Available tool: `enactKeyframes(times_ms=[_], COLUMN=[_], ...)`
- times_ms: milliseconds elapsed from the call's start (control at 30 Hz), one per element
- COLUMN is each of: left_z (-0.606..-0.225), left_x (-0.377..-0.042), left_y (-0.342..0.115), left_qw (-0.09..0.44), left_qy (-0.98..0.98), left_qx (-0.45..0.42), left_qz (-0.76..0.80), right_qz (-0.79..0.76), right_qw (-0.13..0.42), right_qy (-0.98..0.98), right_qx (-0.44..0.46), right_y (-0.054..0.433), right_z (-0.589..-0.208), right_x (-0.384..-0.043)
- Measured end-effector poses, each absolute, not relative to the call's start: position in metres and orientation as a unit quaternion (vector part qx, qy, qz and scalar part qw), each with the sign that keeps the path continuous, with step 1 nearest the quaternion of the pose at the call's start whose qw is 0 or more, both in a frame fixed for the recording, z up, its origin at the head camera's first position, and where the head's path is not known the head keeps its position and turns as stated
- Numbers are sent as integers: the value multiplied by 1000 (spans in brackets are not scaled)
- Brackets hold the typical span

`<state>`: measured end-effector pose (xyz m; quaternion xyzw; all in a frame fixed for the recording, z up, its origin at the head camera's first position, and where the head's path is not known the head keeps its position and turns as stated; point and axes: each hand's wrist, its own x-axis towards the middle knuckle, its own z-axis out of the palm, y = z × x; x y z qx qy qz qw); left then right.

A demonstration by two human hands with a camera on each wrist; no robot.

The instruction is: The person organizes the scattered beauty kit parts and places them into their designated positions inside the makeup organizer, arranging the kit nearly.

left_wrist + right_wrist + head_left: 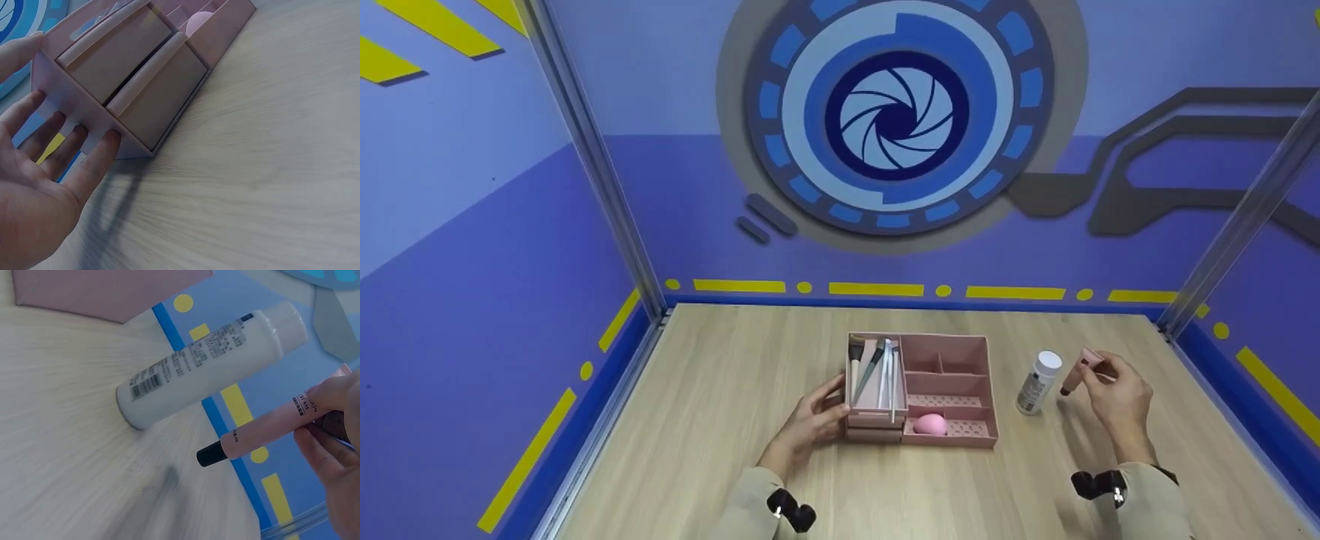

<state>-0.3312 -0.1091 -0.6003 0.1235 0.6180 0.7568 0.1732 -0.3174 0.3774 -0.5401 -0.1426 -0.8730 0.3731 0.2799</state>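
A pink desktop organizer point(987, 390) stands on the table, with two drawers point(157, 93) at its front left. Makeup brushes point(871, 371) lie in the top left tray, and a pink makeup sponge point(930, 424) sits in the front right compartment. With fairly straight fingers, my left hand point(812, 421) touches the organizer's left side; its thumb is at the upper edge. My right hand point(1121, 397) pinches a pink cream tube point(267, 430) by its flat end, black cap pointing down, apart from the tabletop. Beside it stands a white bottle point(1038, 382), upright, with printed text.
The wooden table point(720, 375) meets a blue back wall point(690, 210) and side panels. Metal posts point(607, 172) rise at the corners. The bottle stands between the organizer and my right hand.
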Motion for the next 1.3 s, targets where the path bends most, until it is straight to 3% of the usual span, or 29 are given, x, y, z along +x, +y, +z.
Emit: enactKeyframes(times_ms=[433,1300], left_z=[-598,-599], left_x=[-331,-331], left_y=[-109,-110], left_qw=[173,175], left_qy=[625,618], left_qx=[130,132], left_qz=[750,755], right_qz=[374,434], right_qw=[394,456], right_qy=[-837,-770], right_qx=[-64,103], right_y=[360,274], right_z=[-511,-469], right_x=[-327,-324])
